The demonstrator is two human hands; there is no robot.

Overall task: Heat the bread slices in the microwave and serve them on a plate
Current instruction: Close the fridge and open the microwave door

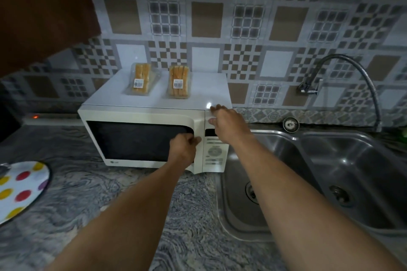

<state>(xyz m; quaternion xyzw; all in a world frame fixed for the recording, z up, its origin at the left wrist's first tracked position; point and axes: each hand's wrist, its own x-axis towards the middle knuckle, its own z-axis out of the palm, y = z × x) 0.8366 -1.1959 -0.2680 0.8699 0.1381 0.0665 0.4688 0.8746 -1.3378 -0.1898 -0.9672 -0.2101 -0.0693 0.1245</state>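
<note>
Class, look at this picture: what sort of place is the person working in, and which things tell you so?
Most likely a home kitchen. A white microwave stands on a marbled countertop, a steel double sink with a flexible tap lies beside it, and patterned tiles cover the wall.

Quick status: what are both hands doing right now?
Left hand: fingers curled on the microwave door edge.
Right hand: open, braced on the microwave's top right corner, holding nothing.

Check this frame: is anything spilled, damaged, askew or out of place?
Nothing spilled or broken. One oddity: both bread packs, the left pack and the right pack, lie on top of the microwave, still wrapped and labelled. The left hand is at the door's edge; the right hand braces the top corner.
</note>
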